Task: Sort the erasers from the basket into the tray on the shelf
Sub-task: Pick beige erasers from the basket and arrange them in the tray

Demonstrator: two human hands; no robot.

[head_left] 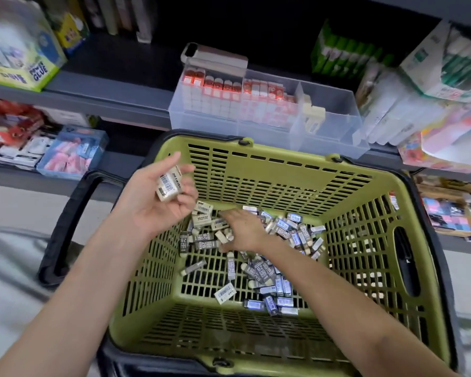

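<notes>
Erasers (261, 270), blocky; basket (256, 172), slatted, seemingly plastic

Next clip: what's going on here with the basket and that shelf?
A person is working over a green basket that holds many loose erasers. The left hand, palm up, holds a small stack of beige erasers above the basket. The right hand reaches down into the pile; blur hides whether it grips anything. On the shelf, the clear tray has red-and-white packs in its left compartments and a few beige pieces in the right one.
</notes>
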